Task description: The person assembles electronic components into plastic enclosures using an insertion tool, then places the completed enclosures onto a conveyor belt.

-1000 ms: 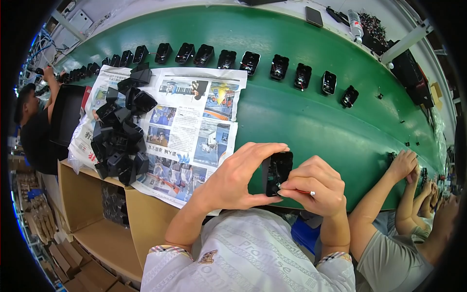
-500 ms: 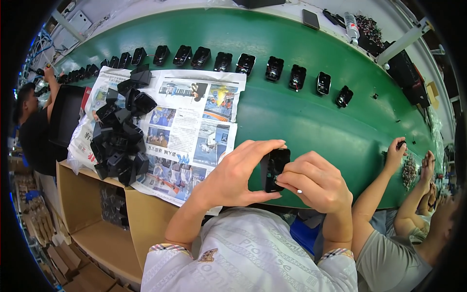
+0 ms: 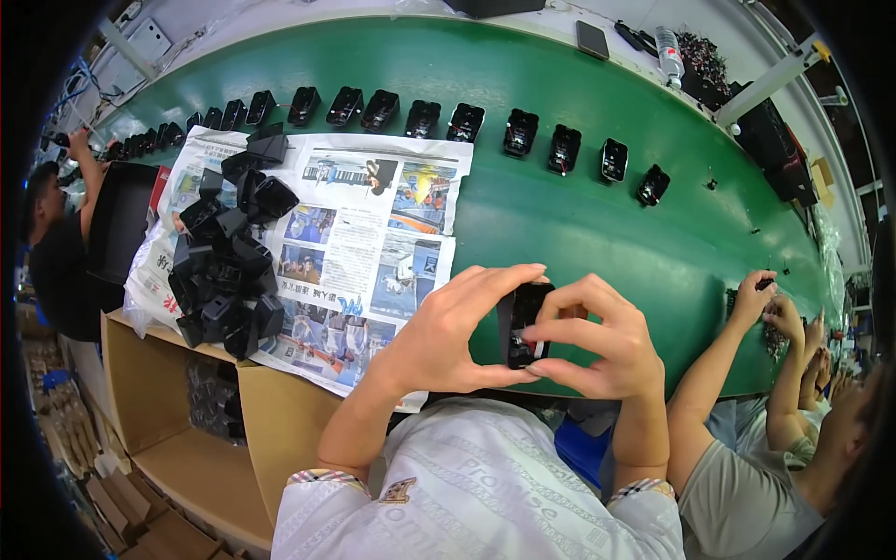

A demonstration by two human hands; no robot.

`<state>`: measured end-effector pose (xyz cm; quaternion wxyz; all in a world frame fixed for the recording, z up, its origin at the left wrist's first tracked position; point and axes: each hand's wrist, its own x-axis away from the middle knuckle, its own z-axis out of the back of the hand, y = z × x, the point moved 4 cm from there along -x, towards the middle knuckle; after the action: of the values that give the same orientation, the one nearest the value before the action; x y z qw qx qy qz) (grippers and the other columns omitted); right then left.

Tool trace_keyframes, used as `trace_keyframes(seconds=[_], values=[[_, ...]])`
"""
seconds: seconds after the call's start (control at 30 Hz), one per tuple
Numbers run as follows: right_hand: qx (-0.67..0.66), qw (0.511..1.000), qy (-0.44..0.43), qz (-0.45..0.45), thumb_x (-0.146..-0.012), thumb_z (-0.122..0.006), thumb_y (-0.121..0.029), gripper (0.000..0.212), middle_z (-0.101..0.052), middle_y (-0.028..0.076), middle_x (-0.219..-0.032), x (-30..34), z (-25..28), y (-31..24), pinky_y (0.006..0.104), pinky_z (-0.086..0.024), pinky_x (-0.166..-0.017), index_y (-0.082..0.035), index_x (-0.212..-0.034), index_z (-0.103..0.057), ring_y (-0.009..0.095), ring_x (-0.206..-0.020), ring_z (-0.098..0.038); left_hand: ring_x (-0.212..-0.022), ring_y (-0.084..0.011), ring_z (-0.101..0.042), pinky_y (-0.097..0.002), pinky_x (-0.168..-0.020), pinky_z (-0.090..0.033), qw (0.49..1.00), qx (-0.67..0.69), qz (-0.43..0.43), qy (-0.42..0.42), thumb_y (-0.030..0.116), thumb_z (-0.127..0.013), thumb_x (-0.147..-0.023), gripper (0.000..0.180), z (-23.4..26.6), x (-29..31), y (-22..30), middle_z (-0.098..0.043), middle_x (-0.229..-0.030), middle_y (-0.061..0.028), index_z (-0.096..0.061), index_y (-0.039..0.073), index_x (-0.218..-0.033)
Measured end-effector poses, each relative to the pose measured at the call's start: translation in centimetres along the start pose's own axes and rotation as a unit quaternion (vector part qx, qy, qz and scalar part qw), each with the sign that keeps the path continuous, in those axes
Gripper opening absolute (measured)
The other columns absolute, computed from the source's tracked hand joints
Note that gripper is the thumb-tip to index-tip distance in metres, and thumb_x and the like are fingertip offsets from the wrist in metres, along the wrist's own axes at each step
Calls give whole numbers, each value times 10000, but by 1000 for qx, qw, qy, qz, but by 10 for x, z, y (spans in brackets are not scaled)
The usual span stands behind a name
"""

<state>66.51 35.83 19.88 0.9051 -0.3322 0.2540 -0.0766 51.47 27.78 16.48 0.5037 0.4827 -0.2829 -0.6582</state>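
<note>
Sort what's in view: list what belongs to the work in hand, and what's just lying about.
In the work: black part held by left hand and right hand; pile of black parts on newspaper; row of parts on green belt.
Lying about: phone; bottle.

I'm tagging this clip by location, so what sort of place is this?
Probably a factory assembly line: a long green conveyor belt carries a row of black housings, more lie heaped on newspaper, and another person's hands work alongside.

Blk parts pile (image 3: 229,257) on newspaper (image 3: 373,252), green belt (image 3: 560,215).
</note>
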Motion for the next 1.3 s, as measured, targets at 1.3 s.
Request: trace_keyframes(seconds=[1.3], values=[[-116, 965, 182, -147, -681, -731, 33, 125, -497, 73, -838, 31, -7, -30, 235, -385, -517, -24, -780, -679, 109, -646, -481, -1124, -309, -561, -395, -916, -492, 977, 177, -116, -3, 371, -951, -489, 999, -19, -2, -1, -562, -1216, -219, -523, -61, -1282]])
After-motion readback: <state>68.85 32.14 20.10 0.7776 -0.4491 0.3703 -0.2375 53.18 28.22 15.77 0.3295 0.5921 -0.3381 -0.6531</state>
